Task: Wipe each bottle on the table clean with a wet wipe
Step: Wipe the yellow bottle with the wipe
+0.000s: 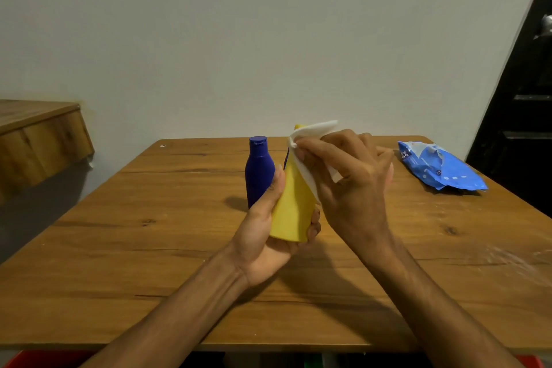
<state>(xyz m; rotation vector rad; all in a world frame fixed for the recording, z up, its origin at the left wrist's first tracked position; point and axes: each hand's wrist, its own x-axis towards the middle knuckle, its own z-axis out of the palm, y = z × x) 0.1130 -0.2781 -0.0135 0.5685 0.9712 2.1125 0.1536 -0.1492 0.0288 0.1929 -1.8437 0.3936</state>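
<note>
Above the wooden tabletop (125,242), a yellow bottle (294,212) is gripped by the left hand (263,236) while a white wet wipe (307,155) is pressed against its upper part by the closed right hand (349,182), with a blue bottle (258,173) standing upright just behind.

The single head-worn camera looks forward and slightly down from the near edge of the wooden table (119,248), close above it, facing the pale wall (239,39) behind the table's far edge, with both forearms entering from below.
</note>
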